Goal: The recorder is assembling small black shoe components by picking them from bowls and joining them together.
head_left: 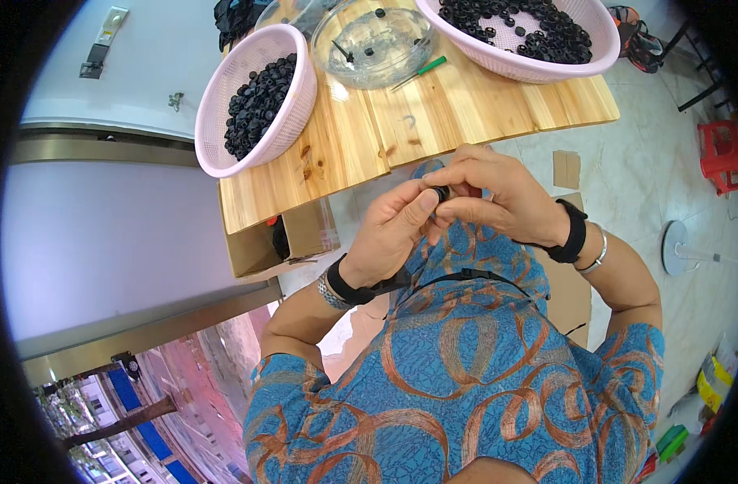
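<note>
Between my two hands is a small round black part [441,193], held just off the near edge of the table, above my lap. My left hand [395,224] pinches it from the left with thumb and fingers. From the right, my right hand [498,194] closes its thumb and index finger on the same part. My fingers cover much of it, so its exact kind does not show. A pink mesh basket [210,137] heaped with small black parts [260,105] stands left on the table. Another pink basket [538,71] at the far right holds black ring-shaped parts [558,36].
On the wooden table [344,153], a clear plastic bowl [369,68] contains a few black pieces. A green-handled screwdriver [431,66] lies beside it. Below the table's left end sits an open cardboard box [304,230]. A red stool [722,157] stands on the floor at right.
</note>
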The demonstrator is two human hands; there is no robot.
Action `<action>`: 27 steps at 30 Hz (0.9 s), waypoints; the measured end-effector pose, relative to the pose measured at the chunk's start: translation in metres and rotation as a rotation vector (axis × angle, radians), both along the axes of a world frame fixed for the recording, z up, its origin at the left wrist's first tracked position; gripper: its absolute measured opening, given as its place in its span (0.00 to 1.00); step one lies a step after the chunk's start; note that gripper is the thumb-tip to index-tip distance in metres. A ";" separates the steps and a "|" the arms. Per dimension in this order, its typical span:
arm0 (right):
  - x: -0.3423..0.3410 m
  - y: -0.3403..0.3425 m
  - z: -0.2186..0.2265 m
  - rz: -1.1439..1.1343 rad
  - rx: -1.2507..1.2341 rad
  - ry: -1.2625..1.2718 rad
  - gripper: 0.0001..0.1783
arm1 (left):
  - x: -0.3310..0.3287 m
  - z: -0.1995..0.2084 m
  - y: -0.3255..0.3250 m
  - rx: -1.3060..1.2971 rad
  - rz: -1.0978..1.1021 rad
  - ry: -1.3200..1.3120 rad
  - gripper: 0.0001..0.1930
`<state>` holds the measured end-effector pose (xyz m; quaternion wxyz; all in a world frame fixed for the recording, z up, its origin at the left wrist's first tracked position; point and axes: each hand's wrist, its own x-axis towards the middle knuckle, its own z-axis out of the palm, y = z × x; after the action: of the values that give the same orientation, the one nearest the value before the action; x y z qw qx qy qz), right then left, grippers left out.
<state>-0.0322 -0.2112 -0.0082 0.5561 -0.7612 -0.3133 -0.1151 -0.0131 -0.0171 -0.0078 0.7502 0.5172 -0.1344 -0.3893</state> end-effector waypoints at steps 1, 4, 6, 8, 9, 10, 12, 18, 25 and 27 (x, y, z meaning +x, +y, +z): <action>-0.003 0.001 -0.002 -0.002 0.086 0.179 0.16 | 0.000 0.001 0.000 0.001 0.001 -0.001 0.18; -0.013 0.012 -0.001 -0.018 0.305 0.515 0.17 | 0.001 0.003 0.000 -0.031 0.017 0.006 0.14; -0.019 0.017 -0.001 -0.038 0.440 0.670 0.16 | 0.003 0.002 0.000 -0.043 -0.016 -0.014 0.13; -0.022 0.020 -0.008 -0.075 0.488 0.548 0.16 | 0.002 0.002 0.001 -0.049 -0.030 -0.026 0.14; -0.022 0.020 -0.012 -0.076 0.489 0.549 0.16 | 0.001 0.002 0.002 -0.055 -0.042 -0.037 0.14; -0.021 0.020 -0.015 -0.076 0.454 0.432 0.16 | -0.001 0.006 0.000 -0.055 -0.044 -0.036 0.14; -0.020 0.019 -0.017 -0.071 0.418 0.317 0.16 | -0.005 0.014 -0.003 -0.018 -0.019 -0.100 0.17; -0.021 0.023 -0.009 -0.111 0.367 0.178 0.15 | -0.008 0.008 0.002 -0.089 -0.022 -0.128 0.18; -0.017 0.036 -0.021 0.052 0.700 0.489 0.11 | -0.012 0.003 0.000 -0.148 0.088 -0.003 0.18; -0.016 0.038 -0.019 0.098 0.745 0.486 0.11 | -0.011 0.001 0.000 -0.159 0.106 -0.013 0.18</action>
<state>-0.0479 -0.1728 -0.0273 0.8547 -0.4980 -0.1461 -0.0114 -0.0239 -0.0170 -0.0066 0.8075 0.4650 -0.1423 -0.3338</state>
